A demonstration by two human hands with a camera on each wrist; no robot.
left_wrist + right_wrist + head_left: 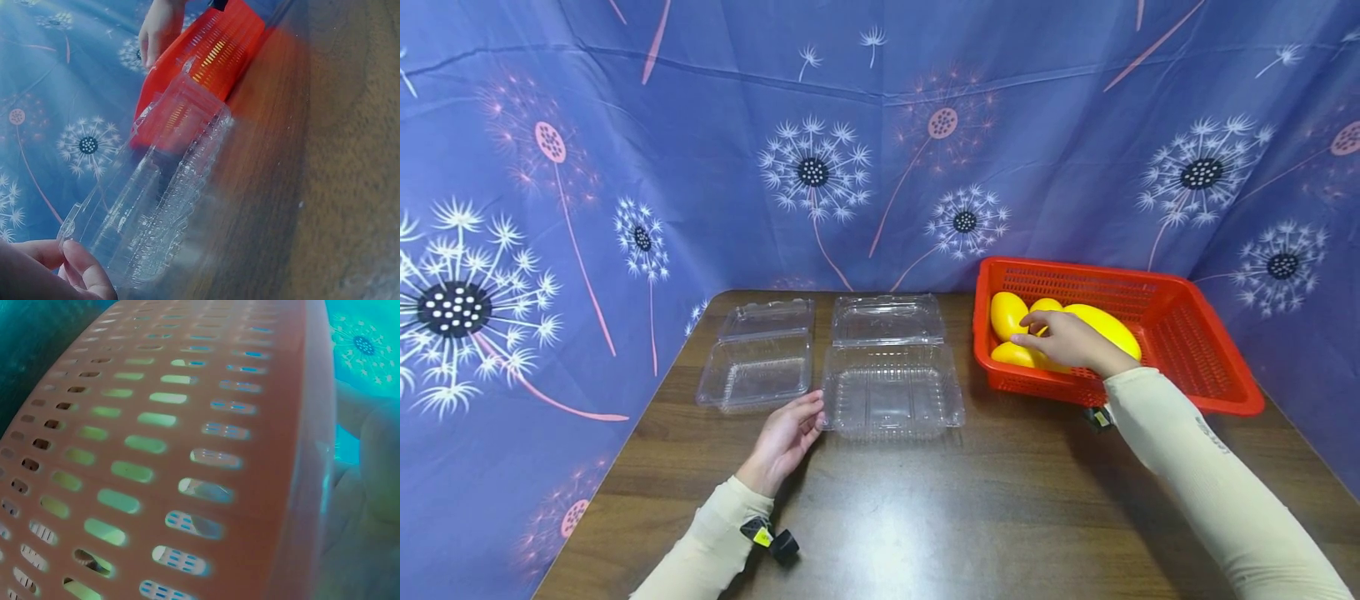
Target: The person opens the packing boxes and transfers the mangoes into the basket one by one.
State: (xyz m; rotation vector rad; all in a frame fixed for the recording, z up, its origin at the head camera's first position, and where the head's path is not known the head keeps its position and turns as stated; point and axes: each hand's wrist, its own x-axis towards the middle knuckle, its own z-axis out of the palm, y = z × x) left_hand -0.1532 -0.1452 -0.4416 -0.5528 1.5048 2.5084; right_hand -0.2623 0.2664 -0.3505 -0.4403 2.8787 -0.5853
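Note:
My left hand (788,440) pinches the near left corner of a clear plastic clamshell container (891,392), which stands with its lid folded back. In the left wrist view, the thumb and fingers (87,269) meet at the container's rim. My right hand (1071,340) reaches over the near wall of a red plastic basket (1187,333), fingers lowered among smooth yellow oval fruits (1009,315). A larger, longer yellow fruit (1105,329) lies partly under that hand. Nothing shows gripped between the right fingers. The basket wall hides most of the right wrist view.
A second opened clear clamshell container (760,367) stands to the left of the first. Both containers and the basket rest on a brown wooden table (880,517). Behind it hangs a blue curtain (880,208) with a dandelion print.

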